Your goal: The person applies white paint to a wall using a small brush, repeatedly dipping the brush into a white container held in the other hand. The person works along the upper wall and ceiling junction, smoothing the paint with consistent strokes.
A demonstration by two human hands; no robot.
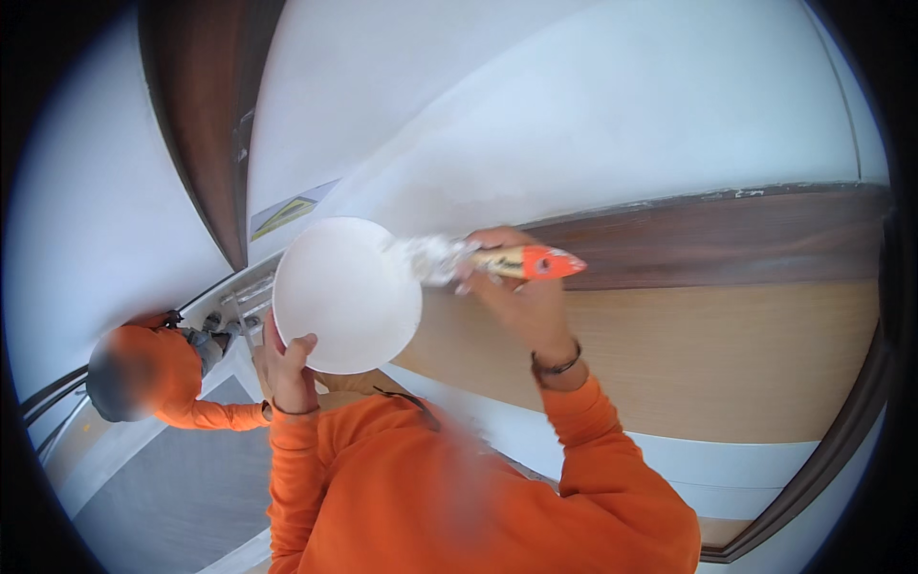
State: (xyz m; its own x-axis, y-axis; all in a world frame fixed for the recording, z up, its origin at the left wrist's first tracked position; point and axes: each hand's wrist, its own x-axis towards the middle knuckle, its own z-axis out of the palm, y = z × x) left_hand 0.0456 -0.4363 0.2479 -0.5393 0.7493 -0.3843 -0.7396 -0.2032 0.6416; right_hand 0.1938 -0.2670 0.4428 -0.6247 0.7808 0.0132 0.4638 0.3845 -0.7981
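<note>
My left hand (pixel 292 366) grips the lower left rim of a round white bowl (pixel 344 301), its thumb over the edge. The bowl is tilted so its smooth white inside faces up toward me. In my right hand (pixel 538 305) is a paintbrush (pixel 505 262) with a pale wooden handle, an orange tip and a hang hole. White paint coats its bristle end, which is blurred and meets or overlaps the bowl's right rim; I cannot tell whether it touches. Some white paint marks the fingers of my right hand.
A co-worker (pixel 150 377) in an orange top and dark cap is lower down at the left, near metal rails (pixel 251 298). Dark wood trim (pixel 717 237) runs along the white wall (pixel 609 115) above a tan panel (pixel 681 359). A dark wooden post (pixel 197 93) stands upper left.
</note>
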